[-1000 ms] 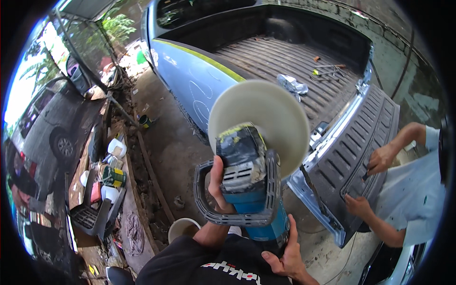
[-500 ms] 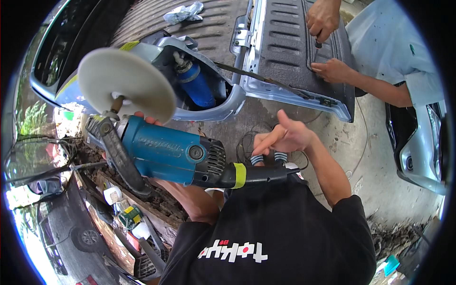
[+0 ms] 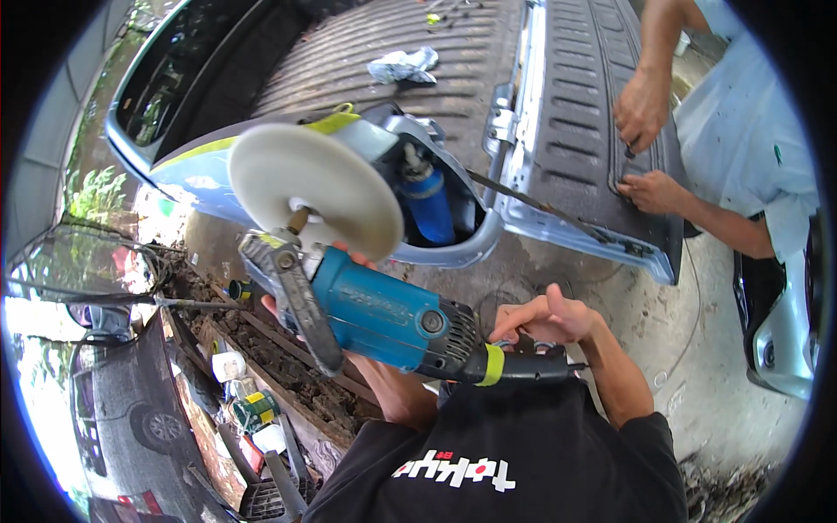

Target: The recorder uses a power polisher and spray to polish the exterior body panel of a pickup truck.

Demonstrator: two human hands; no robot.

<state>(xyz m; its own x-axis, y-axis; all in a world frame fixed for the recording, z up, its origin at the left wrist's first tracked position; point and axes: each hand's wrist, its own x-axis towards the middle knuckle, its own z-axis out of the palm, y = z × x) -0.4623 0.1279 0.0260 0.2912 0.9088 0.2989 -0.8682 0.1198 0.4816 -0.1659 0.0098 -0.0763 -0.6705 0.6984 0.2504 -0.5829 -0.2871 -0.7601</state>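
The polisher [image 3: 384, 314] has swung from upright to level across the chest, pad [image 3: 314, 200] toward the truck [image 3: 349, 148]. Left hand [image 3: 288, 305] clamps under its front; right hand [image 3: 545, 318], moved up from below, rests open-fingered near the rear handle, gripping nothing.

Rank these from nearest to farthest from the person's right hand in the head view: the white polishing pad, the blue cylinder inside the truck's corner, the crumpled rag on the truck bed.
From the right hand:
1. Blue cylinder, above and to the left.
2. White polishing pad, farther left, at the polisher's front.
3. Crumpled rag, far up on the truck bed.
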